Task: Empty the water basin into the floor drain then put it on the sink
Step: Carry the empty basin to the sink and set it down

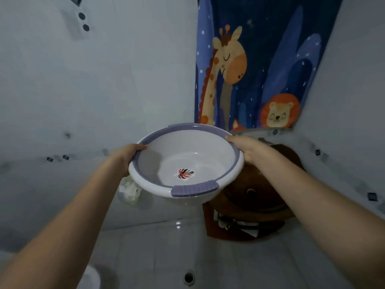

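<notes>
Now we hold the basin [187, 161] up, roughly level, above the tiled floor | left hand [130, 156] fingers wrapped on its left rim | right hand [248, 150] fingers clasping right rim | floor drain [189, 277] below | brown sink [258, 192] just right.

Both your bare forearms reach forward from the lower corners, converging toward the middle and held out in front of you. Your left hand [130, 157] is curled closed at wrist level — thumb on top, fingers tucked out of sight below. Your right hand [250, 150] sits a little higher, palm down, fingers wrapped and closed too.
</notes>
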Demonstrator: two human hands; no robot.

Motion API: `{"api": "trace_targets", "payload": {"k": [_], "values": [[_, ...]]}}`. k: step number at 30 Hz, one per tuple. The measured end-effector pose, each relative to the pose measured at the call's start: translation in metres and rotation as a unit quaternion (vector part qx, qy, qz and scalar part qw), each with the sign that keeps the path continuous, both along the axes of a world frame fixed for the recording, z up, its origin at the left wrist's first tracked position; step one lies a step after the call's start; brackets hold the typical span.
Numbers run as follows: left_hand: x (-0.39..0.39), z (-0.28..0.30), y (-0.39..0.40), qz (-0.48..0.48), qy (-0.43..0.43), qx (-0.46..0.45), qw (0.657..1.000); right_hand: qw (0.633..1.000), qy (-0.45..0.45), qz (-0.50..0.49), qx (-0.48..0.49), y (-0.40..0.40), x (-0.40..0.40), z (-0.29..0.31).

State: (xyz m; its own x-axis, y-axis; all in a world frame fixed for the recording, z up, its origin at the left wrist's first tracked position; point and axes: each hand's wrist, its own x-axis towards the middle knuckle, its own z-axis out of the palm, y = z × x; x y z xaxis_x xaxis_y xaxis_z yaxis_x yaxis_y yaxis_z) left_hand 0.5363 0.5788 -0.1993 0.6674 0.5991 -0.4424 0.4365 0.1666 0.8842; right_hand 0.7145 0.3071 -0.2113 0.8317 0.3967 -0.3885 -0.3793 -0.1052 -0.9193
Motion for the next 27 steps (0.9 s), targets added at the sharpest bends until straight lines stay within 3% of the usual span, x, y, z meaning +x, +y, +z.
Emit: {"api": "trace_targets", "payload": {"k": [10,16,27], "values": [[0.097,-0.031,-0.104,-0.033,-0.013,0.006,0.999,0.997,-0.029,-0.07,-0.02,-0.126,0.053,-0.018],[0.148,-0.06,-0.156,-0.048,0.014,-0.035,0.998,0.994,-0.033,-0.092,-0.04,-0.187,0.097,-0.051],[0.253,-0.126,-0.161,-0.021,0.014,-0.041,0.999,0.989,0.01,-0.127,-0.081,-0.203,0.192,-0.128]]}}
